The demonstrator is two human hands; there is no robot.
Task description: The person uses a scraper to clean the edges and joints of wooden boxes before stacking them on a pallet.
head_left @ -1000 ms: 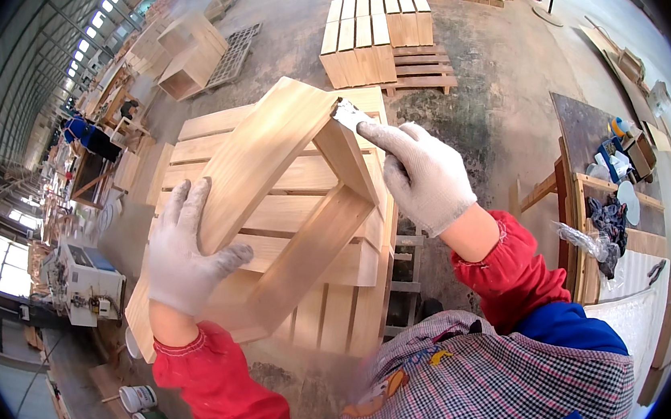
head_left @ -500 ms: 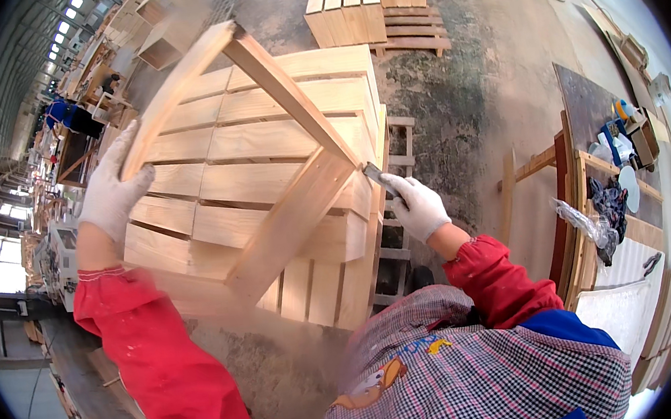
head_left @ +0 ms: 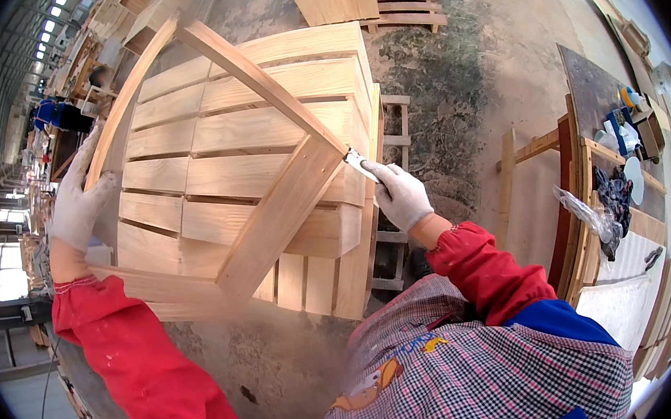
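A four-sided frame of pale wooden boards (head_left: 279, 207) is held tilted above a stack of slatted wooden boxes (head_left: 162, 174). My left hand (head_left: 75, 209), in a white glove, grips the frame's left board, with the thumb on the near side and the fingers partly hidden behind it. In my gloved right hand (head_left: 404, 199) is a small flat-bladed metal tool (head_left: 360, 163), shaped like a putty knife. Its tip meets the frame's right corner, where two boards join. Small dark marks show on the board near that corner.
Beneath the boxes lies a slatted pallet (head_left: 396, 141). At the right stands a wooden workbench (head_left: 583, 97) with plastic bags (head_left: 586, 213) and small items. More boxes (head_left: 336, 3) sit on another pallet at the back. A person in blue (head_left: 60, 115) is far left.
The frame and my left hand have shifted left. My right hand has moved slightly left, and the tool has turned so its blade looks bright; its tip stays at the same corner.
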